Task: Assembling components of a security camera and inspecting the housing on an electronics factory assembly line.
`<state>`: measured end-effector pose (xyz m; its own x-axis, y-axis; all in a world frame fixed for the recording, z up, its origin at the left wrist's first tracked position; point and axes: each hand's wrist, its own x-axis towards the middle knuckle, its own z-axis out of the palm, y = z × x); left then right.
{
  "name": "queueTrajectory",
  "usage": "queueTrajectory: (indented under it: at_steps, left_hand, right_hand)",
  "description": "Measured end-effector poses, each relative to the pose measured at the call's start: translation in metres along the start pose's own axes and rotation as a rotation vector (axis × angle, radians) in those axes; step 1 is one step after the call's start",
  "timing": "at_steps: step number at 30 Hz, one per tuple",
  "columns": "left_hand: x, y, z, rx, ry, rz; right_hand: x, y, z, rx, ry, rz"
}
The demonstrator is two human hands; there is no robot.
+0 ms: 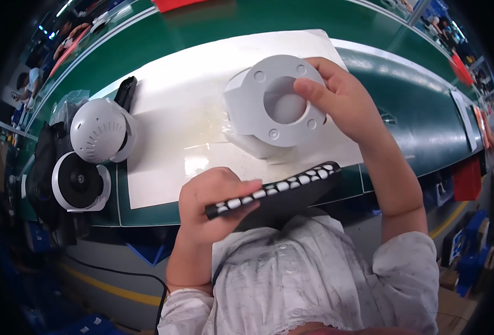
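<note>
My right hand (344, 97) grips a white plastic housing (241, 106) by its right rim. The thumb reaches over the round opening and the other fingers are partly hidden behind. Several small round recesses ring the opening on the flat face, which is turned up toward me. Near my body, my left hand (205, 204) is closed on the left end of a black sheet with white oval pads (277, 187). This sheet is seen almost edge-on, its dark side toward me, apart from the housing.
White pan-style camera units, one with a vented back (99, 131) and one with a black round front (78, 180), stand at the left. Behind them lie a black strip-like object (126, 92) and clear plastic. A white sheet (169, 100) covers part of the green table (408, 100).
</note>
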<state>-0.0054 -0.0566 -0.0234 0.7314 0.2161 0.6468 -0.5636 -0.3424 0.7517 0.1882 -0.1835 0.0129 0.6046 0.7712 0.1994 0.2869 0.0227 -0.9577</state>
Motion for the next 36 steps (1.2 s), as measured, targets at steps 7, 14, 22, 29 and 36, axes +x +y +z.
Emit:
queueTrajectory:
  at_steps: [7, 14, 22, 29, 36]
  left_hand:
    - [-0.023, -0.010, 0.011, -0.227, 0.329, -0.320]
    - [-0.025, -0.013, 0.013, -0.241, 0.278, -0.353]
    - [-0.025, -0.014, 0.014, -0.030, 0.196, -0.214]
    - [-0.023, -0.015, 0.015, 0.053, 0.165, -0.134]
    - [-0.023, -0.019, 0.017, 0.092, 0.109, -0.096]
  right_hand:
    - [-0.067, 0.005, -0.005, -0.073, 0.127, -0.385]
    - [-0.089, 0.018, 0.013, 0.140, 0.057, -0.117]
    - [-0.083, 0.019, 0.001, -0.182, -0.015, -0.205]
    - [-0.084, 0.009, 0.023, -0.198, 0.023, -0.236]
    - [-0.077, 0.006, 0.030, -0.231, 0.063, -0.539]
